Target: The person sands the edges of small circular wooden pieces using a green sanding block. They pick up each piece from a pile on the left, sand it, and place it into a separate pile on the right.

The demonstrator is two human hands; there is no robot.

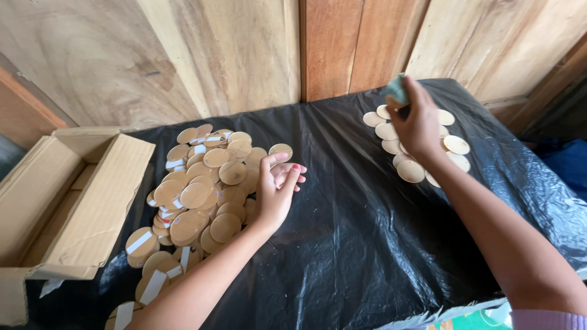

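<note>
Left hand (276, 189) pinches one round tan wooden disc (280, 150) above the disc pile (202, 195); right hand (417, 122) grips a pale green cloth (396, 89).

At frame centre the left hand (276, 189) is pinching a single wooden disc (280, 150) beside the pile of discs (202, 189) lying on the black-covered desk (354, 232). In the upper right, the right hand (416, 119) is gripping a greenish pad (396, 90) above a smaller cluster of discs (422, 146). An open cardboard box (61, 201) is sitting at the left.
</note>
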